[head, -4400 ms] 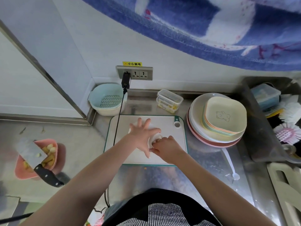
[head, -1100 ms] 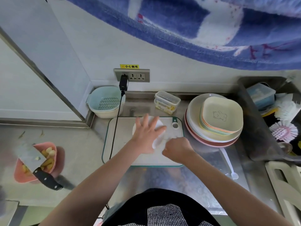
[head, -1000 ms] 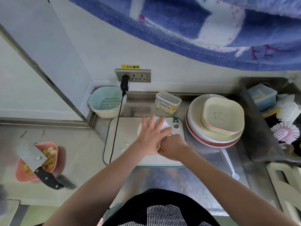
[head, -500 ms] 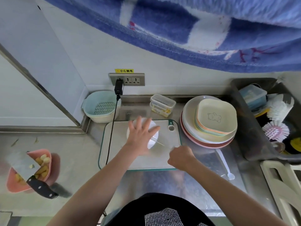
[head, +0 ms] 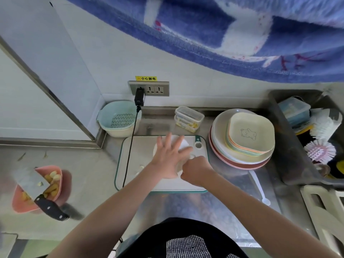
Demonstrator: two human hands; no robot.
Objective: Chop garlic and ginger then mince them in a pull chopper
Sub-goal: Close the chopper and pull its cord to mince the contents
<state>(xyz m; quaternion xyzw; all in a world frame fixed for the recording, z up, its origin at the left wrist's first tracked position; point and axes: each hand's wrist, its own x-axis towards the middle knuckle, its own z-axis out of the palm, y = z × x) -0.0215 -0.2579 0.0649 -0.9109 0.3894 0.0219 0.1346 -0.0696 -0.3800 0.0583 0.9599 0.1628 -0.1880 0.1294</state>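
Looking down, you have a steel counter (head: 214, 207) running under everything, with a blue and white cloth (head: 242, 30) hanging across the top of the view. On the right sits a stack of plates (head: 242, 155) topped with square dishes, one showing a bear drawing, and beyond them a grey bin (head: 279, 138) with brushes and a lidded box. At the centre lies the white cutting board (head: 135, 153) with its green rim, a black cable (head: 130, 146) crossing its left part from the wall socket (head: 149, 88). Behind the board stand a pale blue colander bowl (head: 119, 118) and a clear lidded box (head: 188, 118) with yellow bits inside.

On the far side of the board, toward its right end, sits the pull chopper (head: 183, 144): round and white, its lid mostly covered, blurred at the edges. Your left hand (head: 167, 157) presses flat on top of it, fingers spread wide and straight. Your right hand (head: 197, 170) is curled into a fist just beside the chopper's near right edge, touching your left hand; what it grips is hidden, so you cannot tell what it holds.

Far left, a pink bowl (head: 18, 200) holds pale and yellow pieces, with a cleaver (head: 33, 185) laid across it, black handle toward you. A few pale scraps (head: 139, 169) lie on the board left of your wrist.
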